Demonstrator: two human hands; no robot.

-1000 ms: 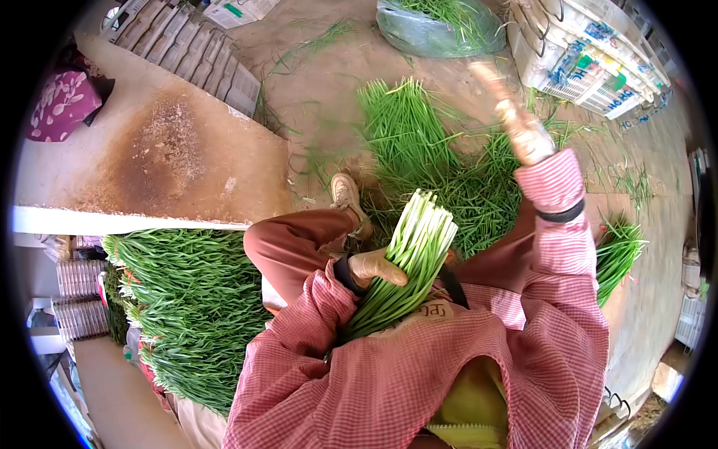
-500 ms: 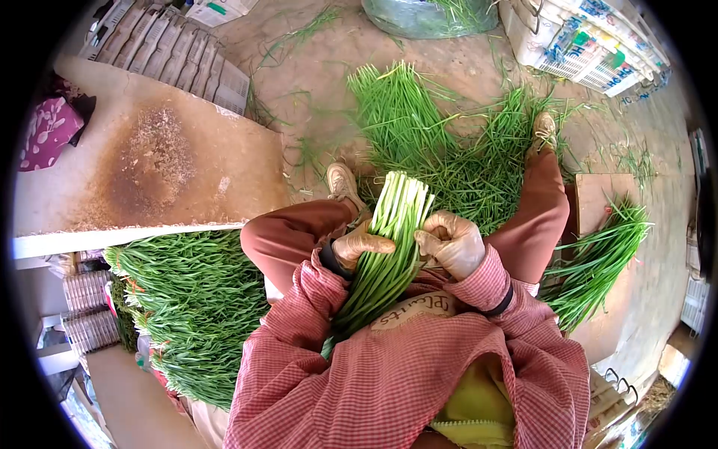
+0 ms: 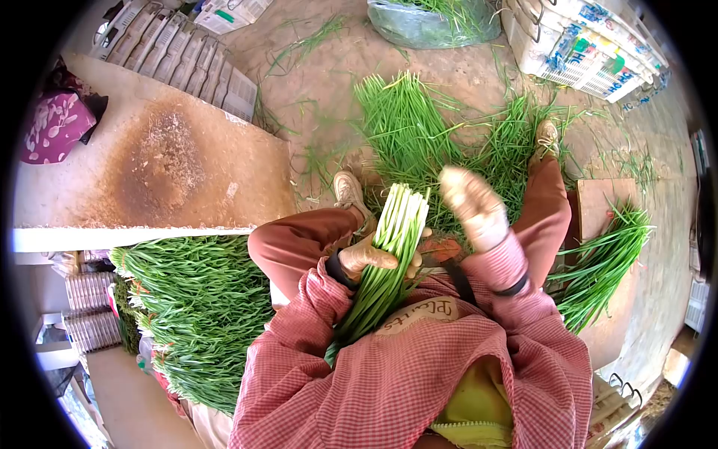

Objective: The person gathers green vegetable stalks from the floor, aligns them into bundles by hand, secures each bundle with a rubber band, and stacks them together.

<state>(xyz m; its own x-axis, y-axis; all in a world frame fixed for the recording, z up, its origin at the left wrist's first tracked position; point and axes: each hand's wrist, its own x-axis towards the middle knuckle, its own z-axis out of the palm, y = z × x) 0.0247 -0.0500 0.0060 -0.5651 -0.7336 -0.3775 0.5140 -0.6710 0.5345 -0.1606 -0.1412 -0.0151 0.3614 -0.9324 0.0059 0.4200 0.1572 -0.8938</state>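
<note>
My gloved left hand (image 3: 368,258) is wrapped round a bunch of green stalks (image 3: 400,224) in front of my lap. The pale cut ends point up and away from me, and the leafy ends rest against my shirt. To the right of the bunch, my gloved right hand (image 3: 475,206) is raised apart from it, blurred, with its fingers stretched out and nothing visible in them. Beyond my hands, a loose pile of green stalks (image 3: 407,123) lies on the floor between and ahead of my feet.
At the left, a large stack of green bunches (image 3: 198,314) sits beside a stained board (image 3: 161,165). Another bunch (image 3: 606,262) lies on cardboard (image 3: 598,202) at the right. White crates (image 3: 583,56) and a plastic bag of greens (image 3: 434,30) stand at the back.
My right hand came back from far forward to the bunch, then moved off it, up and to the right. My left hand has kept hold of the bunch throughout.
</note>
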